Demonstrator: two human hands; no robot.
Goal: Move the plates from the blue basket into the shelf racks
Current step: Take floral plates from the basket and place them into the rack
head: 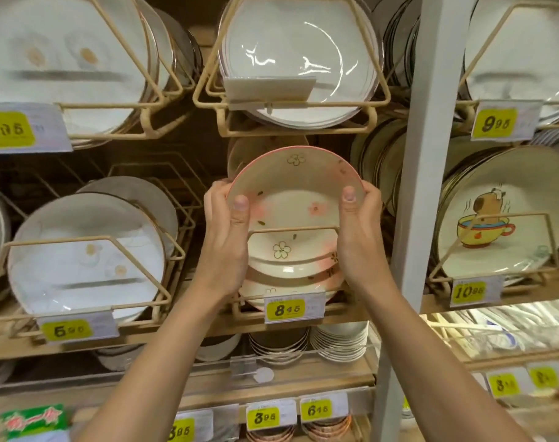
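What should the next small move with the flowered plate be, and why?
Probably lower the flowered plate down into the rack until it rests, then let go. The left hand and right hand both grip its rim, its lower part is already behind the rack's front wire, and matching plates sit just below.

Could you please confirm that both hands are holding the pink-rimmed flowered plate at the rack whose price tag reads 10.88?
Not quite: the price tag on that rack reads 8.45, not 10.88, as the head view shows. The rest stands: the left hand and the right hand both hold the pink-rimmed flowered plate there.
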